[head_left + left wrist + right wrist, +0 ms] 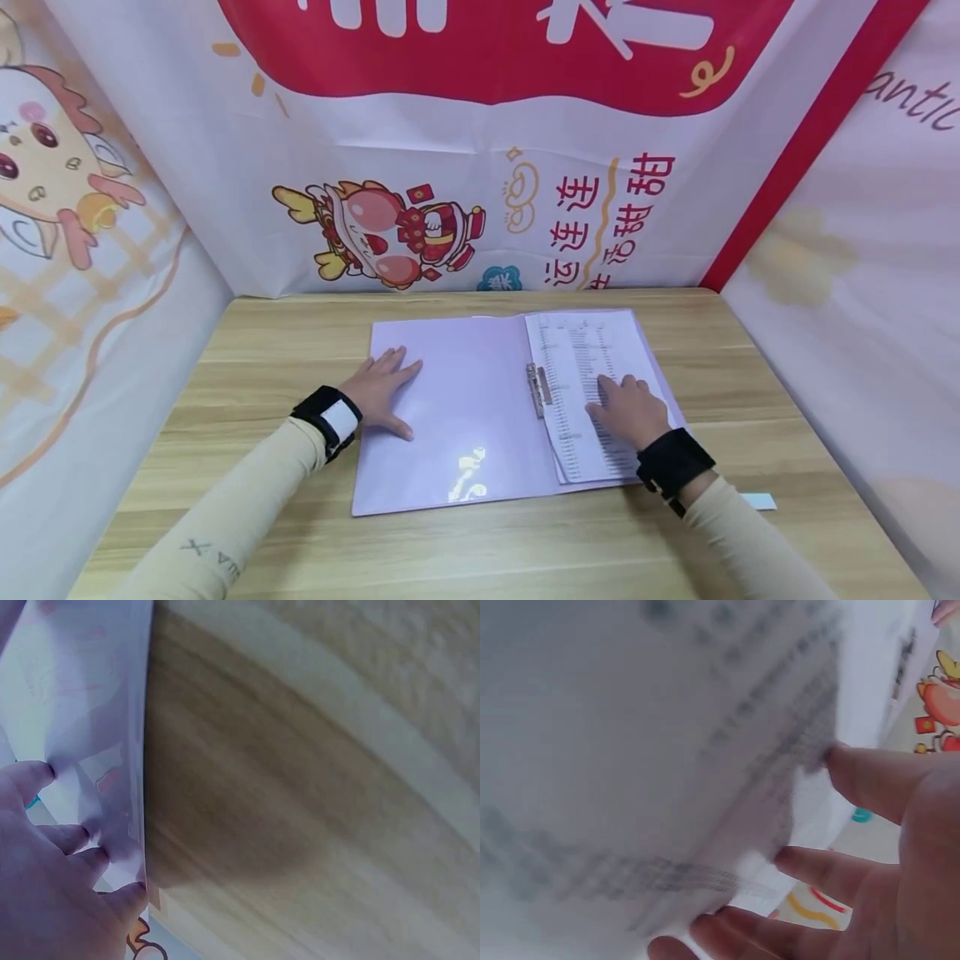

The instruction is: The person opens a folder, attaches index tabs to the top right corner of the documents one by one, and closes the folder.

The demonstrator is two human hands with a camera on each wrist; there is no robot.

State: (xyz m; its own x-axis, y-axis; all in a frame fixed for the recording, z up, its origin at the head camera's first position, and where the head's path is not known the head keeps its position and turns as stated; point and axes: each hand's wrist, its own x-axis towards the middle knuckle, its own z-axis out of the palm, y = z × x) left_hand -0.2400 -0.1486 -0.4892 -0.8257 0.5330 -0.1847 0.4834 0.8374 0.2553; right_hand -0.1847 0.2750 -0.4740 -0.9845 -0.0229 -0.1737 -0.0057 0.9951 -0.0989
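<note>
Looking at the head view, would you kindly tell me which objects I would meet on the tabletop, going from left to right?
The open lilac folder's left panel → the metal clip → the printed sheets → the white strip.

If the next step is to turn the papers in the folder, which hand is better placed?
Probably the right hand: it rests on the papers, while the left hand rests on the opposite side of the open folder.

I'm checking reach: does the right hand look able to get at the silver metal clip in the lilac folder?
Likely yes: the right hand touches white printed sheets near the silver metal clip, with no obstacle visible between.
</note>
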